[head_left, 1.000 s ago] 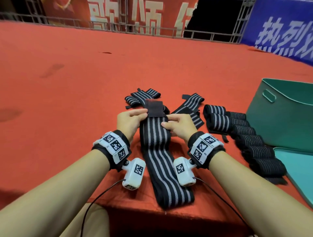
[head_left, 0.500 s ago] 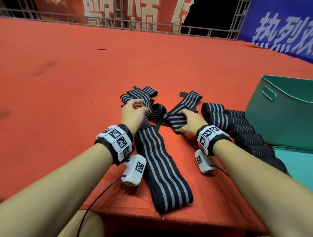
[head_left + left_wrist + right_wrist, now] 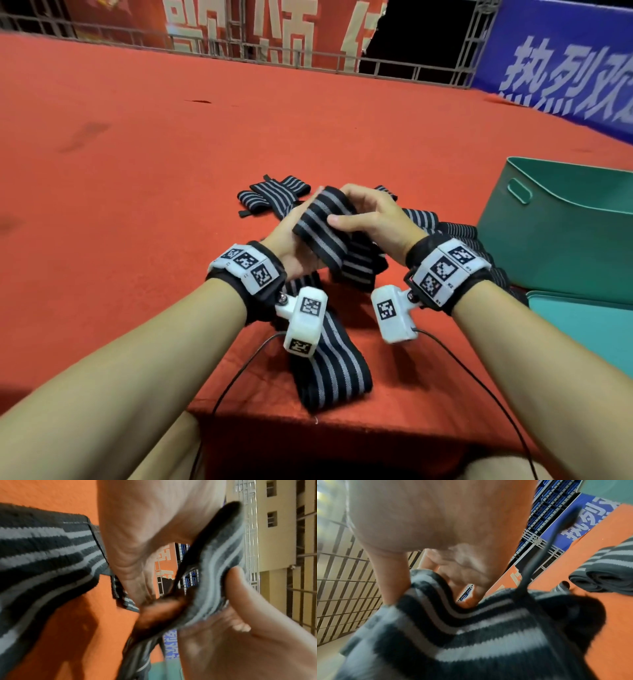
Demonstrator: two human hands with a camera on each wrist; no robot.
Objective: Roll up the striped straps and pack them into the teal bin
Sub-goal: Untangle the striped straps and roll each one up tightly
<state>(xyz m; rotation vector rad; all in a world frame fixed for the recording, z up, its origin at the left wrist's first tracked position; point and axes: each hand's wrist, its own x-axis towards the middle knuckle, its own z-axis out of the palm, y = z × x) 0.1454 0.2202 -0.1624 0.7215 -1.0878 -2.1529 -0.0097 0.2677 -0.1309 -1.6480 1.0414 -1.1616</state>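
Note:
Both hands hold one black strap with grey stripes [image 3: 322, 229] lifted above the red table. My left hand [image 3: 287, 240] grips it from below and the left, and my right hand [image 3: 363, 214] pinches its upper end with the thumb on top. The left wrist view shows this strap [image 3: 214, 577] bent between the two hands. In the right wrist view the strap [image 3: 471, 628] fills the lower half under my thumb and fingers. A second long strap [image 3: 329, 370] lies flat near the front edge. The teal bin [image 3: 565, 246] stands at the right.
Several rolled straps [image 3: 455, 229] lie in a row against the bin, also seen in the right wrist view as rolls [image 3: 606, 574]. Loose straps [image 3: 274, 192] lie behind my hands. A teal lid [image 3: 582, 325] rests at the right front. Wrist-camera cables hang over the table's front edge.
My hands left the long flat strap, reached to the pile behind it, and have lifted another strap between them. The long strap stays on the table.

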